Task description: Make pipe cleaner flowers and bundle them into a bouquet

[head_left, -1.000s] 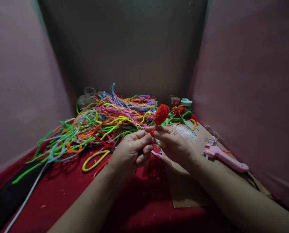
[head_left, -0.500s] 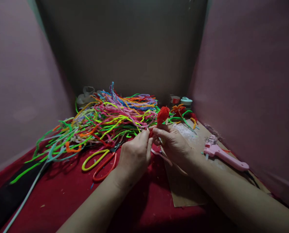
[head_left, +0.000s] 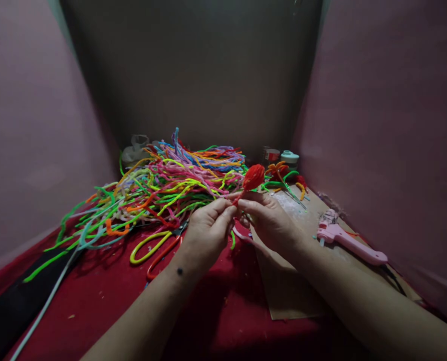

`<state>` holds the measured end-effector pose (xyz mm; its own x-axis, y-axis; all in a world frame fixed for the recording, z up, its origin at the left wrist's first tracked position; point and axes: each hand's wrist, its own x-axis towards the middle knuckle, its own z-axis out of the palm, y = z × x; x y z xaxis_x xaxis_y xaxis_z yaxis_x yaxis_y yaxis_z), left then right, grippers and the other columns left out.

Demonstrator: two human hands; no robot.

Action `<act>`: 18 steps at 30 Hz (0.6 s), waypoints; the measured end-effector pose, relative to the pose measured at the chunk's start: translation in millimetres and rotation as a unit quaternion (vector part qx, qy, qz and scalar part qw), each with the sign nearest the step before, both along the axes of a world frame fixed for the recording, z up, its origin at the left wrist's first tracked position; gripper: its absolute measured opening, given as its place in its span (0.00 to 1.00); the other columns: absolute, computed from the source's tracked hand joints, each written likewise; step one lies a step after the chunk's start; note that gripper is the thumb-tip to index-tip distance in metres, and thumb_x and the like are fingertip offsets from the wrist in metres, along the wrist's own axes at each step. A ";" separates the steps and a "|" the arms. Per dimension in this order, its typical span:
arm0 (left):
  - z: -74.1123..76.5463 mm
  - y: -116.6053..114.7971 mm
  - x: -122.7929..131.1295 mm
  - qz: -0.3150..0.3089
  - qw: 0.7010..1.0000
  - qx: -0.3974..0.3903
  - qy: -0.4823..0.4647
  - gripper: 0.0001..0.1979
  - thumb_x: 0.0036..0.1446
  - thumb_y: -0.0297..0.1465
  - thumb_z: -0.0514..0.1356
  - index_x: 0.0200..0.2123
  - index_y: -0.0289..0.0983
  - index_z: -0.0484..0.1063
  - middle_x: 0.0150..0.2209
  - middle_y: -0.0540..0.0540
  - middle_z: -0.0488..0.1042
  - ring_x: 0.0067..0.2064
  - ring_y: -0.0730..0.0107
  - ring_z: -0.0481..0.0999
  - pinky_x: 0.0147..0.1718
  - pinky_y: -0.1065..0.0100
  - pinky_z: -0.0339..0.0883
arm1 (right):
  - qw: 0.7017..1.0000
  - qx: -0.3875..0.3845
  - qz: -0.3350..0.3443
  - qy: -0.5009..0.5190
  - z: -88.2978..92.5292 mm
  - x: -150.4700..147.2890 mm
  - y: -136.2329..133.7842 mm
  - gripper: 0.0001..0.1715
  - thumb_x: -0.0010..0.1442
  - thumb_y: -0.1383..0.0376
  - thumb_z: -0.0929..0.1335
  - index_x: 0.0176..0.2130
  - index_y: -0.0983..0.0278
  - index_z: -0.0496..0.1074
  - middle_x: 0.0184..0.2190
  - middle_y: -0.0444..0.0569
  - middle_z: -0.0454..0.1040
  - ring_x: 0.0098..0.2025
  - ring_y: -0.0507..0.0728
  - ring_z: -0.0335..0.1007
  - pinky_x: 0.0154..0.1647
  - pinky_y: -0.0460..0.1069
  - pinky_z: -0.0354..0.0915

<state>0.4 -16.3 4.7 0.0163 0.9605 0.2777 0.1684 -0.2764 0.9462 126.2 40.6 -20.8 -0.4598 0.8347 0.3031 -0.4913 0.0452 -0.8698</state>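
A fuzzy red pipe-cleaner bud (head_left: 253, 177) stands up above my fingers, its narrow red lower end running down between them. My right hand (head_left: 270, 215) pinches that lower end between thumb and fingers. Close against it, my left hand (head_left: 210, 223) has its thumb and fingertips pressed together on the same red stem. The fingertips hide much of the stem. Behind both hands spreads a large heap of many-coloured pipe cleaners (head_left: 186, 180). Scissors (head_left: 150, 248) with one yellow and one red handle lie just left of my left hand, partly covered by it.
A pink glue gun (head_left: 353, 240) rests on a cardboard sheet (head_left: 291, 301) at the right. Finished-looking orange, green and red pieces (head_left: 283, 175) lie behind it, near a jar with a teal lid (head_left: 289, 156). Red cloth (head_left: 106, 306) covers the table; a white cable (head_left: 46, 306) crosses its left side.
My left hand has rolled over so that its thumb shows on top at the stem. The red bud has tilted slightly to the right. My right hand stays nearly in place.
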 end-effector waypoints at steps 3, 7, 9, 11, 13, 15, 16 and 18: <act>1.4 0.3 0.2 -0.034 0.995 -0.067 -0.072 0.12 0.56 0.35 0.55 0.22 0.36 0.65 0.15 0.57 0.56 0.13 0.82 0.52 0.13 0.76 0.47 | 1.000 -0.005 0.028 0.012 0.2 -0.2 1.1 0.07 0.52 0.67 0.69 0.34 0.63 0.76 0.27 0.44 0.71 0.26 0.49 0.59 0.26 0.46 0.54; 2.7 0.8 -0.2 -0.064 0.983 -0.113 -0.131 0.11 0.56 0.36 0.56 0.25 0.36 0.65 0.14 0.58 0.55 0.12 0.84 0.50 0.11 0.78 0.47 | 0.999 0.006 0.030 0.017 -1.4 -1.6 3.8 0.08 0.52 0.68 0.68 0.34 0.63 0.76 0.25 0.43 0.70 0.25 0.49 0.59 0.27 0.46 0.56; 3.3 0.6 -0.6 -0.080 0.977 -0.123 -0.152 0.11 0.56 0.35 0.56 0.25 0.36 0.64 0.14 0.58 0.56 0.11 0.84 0.51 0.10 0.78 0.48 | 0.999 0.013 0.027 0.025 -2.0 -2.2 5.1 0.07 0.52 0.68 0.68 0.33 0.63 0.76 0.24 0.43 0.70 0.26 0.49 0.60 0.28 0.46 0.57; 3.5 0.2 -1.3 -0.100 0.970 -0.134 -0.177 0.10 0.56 0.34 0.56 0.25 0.36 0.63 0.14 0.58 0.57 0.11 0.84 0.51 0.09 0.79 0.49 | 0.999 0.012 0.029 0.034 -2.1 -2.3 5.7 0.06 0.51 0.69 0.69 0.32 0.63 0.76 0.23 0.42 0.70 0.26 0.49 0.61 0.30 0.46 0.58; 3.1 -0.1 -2.4 -0.121 0.960 -0.148 -0.203 0.10 0.56 0.33 0.56 0.26 0.35 0.63 0.15 0.58 0.57 0.11 0.85 0.50 0.09 0.80 0.49 | 0.998 0.005 0.043 0.040 -1.9 -2.0 5.7 0.06 0.51 0.68 0.69 0.33 0.63 0.76 0.23 0.42 0.70 0.26 0.49 0.62 0.32 0.47 0.60; 2.0 0.1 -4.0 -0.148 0.949 -0.164 -0.225 0.09 0.57 0.33 0.55 0.27 0.35 0.64 0.16 0.58 0.56 0.11 0.87 0.48 0.08 0.80 0.49 | 0.998 -0.010 0.056 0.042 -1.9 -1.4 5.4 0.08 0.51 0.68 0.69 0.35 0.63 0.76 0.24 0.42 0.70 0.26 0.49 0.63 0.33 0.47 0.60; 1.3 0.4 -5.0 -0.163 0.943 -0.171 -0.235 0.08 0.58 0.33 0.55 0.28 0.35 0.65 0.16 0.58 0.56 0.11 0.87 0.47 0.08 0.81 0.49 | 0.997 -0.017 0.062 0.040 -2.1 -1.1 5.3 0.09 0.51 0.67 0.69 0.36 0.62 0.76 0.25 0.42 0.70 0.26 0.49 0.63 0.33 0.48 0.61; -0.1 1.2 -7.5 -0.194 0.931 -0.180 -0.250 0.07 0.58 0.33 0.55 0.30 0.35 0.66 0.16 0.59 0.55 0.12 0.88 0.44 0.08 0.81 0.47 | 0.997 -0.017 0.071 0.035 -2.4 -0.3 5.3 0.09 0.52 0.66 0.70 0.37 0.62 0.75 0.25 0.42 0.69 0.26 0.49 0.63 0.32 0.47 0.60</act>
